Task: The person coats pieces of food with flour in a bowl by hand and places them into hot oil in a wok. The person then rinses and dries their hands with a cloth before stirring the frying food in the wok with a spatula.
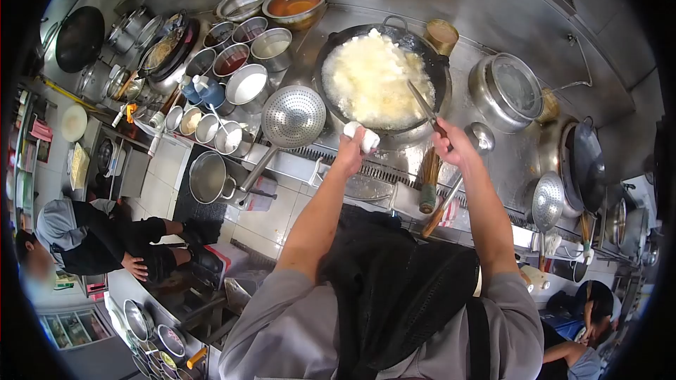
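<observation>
Pale yellow-white pieces point(373, 74) bubble in hot liquid inside a large black wok point(442, 91) on the range. My left hand point(348, 155) is closed around a white bundle point(362, 136) at the wok's near rim; it looks like a folded cloth. My right hand point(454, 143) grips the dark handle of a knife-like tool point(422, 100). Its narrow metal blade slants over the right side of the wok, with its tip at the frying pieces. A perforated skimmer point(293, 117) lies left of my left hand. Below my right hand are a bamboo brush point(428, 179) and a ladle point(480, 138).
Metal seasoning containers point(248, 84) and a bowl of orange liquid point(294, 4) stand left of the wok. On the right are a lidded pot point(505, 91) and another skimmer point(548, 200). A seated person point(105, 236) is at left; other people point(591, 309) are at lower right.
</observation>
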